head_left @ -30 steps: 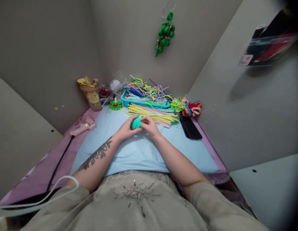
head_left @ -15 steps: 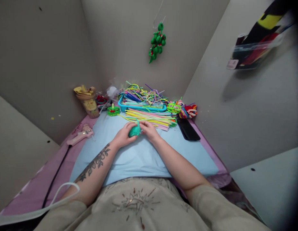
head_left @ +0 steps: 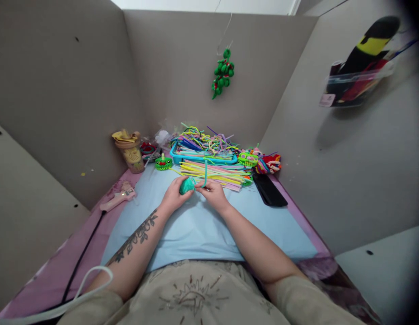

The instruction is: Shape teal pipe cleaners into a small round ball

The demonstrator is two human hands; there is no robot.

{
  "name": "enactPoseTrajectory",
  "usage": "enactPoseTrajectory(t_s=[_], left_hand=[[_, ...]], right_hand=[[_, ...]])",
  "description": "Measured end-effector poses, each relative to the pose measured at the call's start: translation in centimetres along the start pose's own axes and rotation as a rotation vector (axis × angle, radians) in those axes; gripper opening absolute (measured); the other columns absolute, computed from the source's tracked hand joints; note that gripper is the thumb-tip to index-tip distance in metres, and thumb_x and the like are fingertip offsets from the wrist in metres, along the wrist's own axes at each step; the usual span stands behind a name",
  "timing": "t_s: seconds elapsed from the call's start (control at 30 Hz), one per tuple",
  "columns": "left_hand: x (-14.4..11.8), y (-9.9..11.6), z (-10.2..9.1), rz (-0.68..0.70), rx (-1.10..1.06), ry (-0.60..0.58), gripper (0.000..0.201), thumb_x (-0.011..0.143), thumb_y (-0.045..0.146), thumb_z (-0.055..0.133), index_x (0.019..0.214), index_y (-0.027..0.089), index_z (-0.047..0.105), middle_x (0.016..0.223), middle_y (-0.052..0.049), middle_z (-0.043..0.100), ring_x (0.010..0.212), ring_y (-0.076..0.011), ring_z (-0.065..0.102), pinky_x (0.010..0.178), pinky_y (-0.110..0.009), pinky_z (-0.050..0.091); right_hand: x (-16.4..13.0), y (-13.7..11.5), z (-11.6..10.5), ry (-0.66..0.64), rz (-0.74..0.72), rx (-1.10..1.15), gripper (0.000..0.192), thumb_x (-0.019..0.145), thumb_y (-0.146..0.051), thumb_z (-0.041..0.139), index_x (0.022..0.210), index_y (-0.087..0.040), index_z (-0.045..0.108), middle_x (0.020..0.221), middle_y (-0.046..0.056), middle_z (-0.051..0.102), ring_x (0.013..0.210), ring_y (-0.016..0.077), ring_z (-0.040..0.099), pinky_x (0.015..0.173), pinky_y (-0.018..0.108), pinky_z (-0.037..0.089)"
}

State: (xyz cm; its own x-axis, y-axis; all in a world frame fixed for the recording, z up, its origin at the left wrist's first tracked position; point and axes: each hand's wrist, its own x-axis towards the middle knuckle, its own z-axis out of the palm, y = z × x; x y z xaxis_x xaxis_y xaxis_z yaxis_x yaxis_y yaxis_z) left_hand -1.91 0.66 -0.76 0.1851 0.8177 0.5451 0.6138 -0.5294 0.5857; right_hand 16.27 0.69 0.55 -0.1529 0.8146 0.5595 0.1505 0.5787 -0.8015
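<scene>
Grey partition walls enclose a blue mat (head_left: pixel 196 225) where the left hand (head_left: pixel 172 196) cups a partly wound teal ball (head_left: pixel 186 185), the right hand (head_left: pixel 212 192) pinching its unwound teal pipe cleaner tail (head_left: pixel 205 174), beside loose pipe cleaners (head_left: pixel 216 171).

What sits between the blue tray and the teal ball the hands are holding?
Head view: a loose fan of pastel pipe cleaners lies on the blue mat, between the blue tray and the teal ball held by left hand and right hand.
</scene>
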Motion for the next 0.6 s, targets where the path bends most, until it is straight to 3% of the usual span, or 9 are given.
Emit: enactPoseTrajectory(t_s=[0.1, 0.33, 0.47, 0.6], left_hand=[[0.14, 0.36, -0.1, -0.031, -0.058, 0.046, 0.05, 0.074, 0.035, 0.061, 0.12, 0.018, 0.048, 0.118, -0.01, 0.056, 0.109, -0.0229, 0.053, 0.094, -0.037, 0.042], [0.0, 0.88, -0.15, 0.008, -0.094, 0.052, 0.052, 0.073, 0.033, 0.062, 0.122, 0.019, 0.047, 0.118, -0.009, 0.057, 0.107, -0.0214, 0.055, 0.09, -0.035, 0.045], [-0.13, 0.73, -0.15, -0.016, -0.104, 0.039, 0.054, 0.073, 0.034, 0.062, 0.122, 0.019, 0.046, 0.119, -0.009, 0.056, 0.106, -0.0215, 0.054, 0.087, -0.034, 0.046], [0.0, 0.96, -0.42, -0.139, -0.193, 0.023, 0.052, 0.074, 0.037, 0.062, 0.121, 0.019, 0.047, 0.12, -0.009, 0.055, 0.106, -0.0219, 0.054, 0.086, -0.033, 0.046]], right_hand=[[-0.27, -0.09, 0.32, -0.026, -0.141, -0.097, 0.009, 0.076, -0.027, 0.064, 0.078, -0.023, 0.071, 0.078, 0.004, 0.068, 0.074, 0.0169, 0.062, 0.07, 0.03, 0.049], [-0.29, 0.21, 0.52, 0.029, -0.253, -0.212, 0.011, 0.079, -0.028, 0.061, 0.078, -0.022, 0.07, 0.076, 0.005, 0.068, 0.074, 0.0171, 0.062, 0.069, 0.03, 0.05], [-0.34, 0.08, 0.67, 0.029, -0.262, -0.234, 0.013, 0.079, -0.03, 0.061, 0.076, -0.021, 0.07, 0.074, 0.005, 0.068, 0.073, 0.0173, 0.061, 0.07, 0.031, 0.049], [-0.46, -0.27, 0.63, 0.025, -0.201, -0.182, 0.013, 0.079, -0.027, 0.06, 0.087, -0.022, 0.068, 0.079, 0.004, 0.065, 0.072, 0.0158, 0.058, 0.066, 0.029, 0.048]])
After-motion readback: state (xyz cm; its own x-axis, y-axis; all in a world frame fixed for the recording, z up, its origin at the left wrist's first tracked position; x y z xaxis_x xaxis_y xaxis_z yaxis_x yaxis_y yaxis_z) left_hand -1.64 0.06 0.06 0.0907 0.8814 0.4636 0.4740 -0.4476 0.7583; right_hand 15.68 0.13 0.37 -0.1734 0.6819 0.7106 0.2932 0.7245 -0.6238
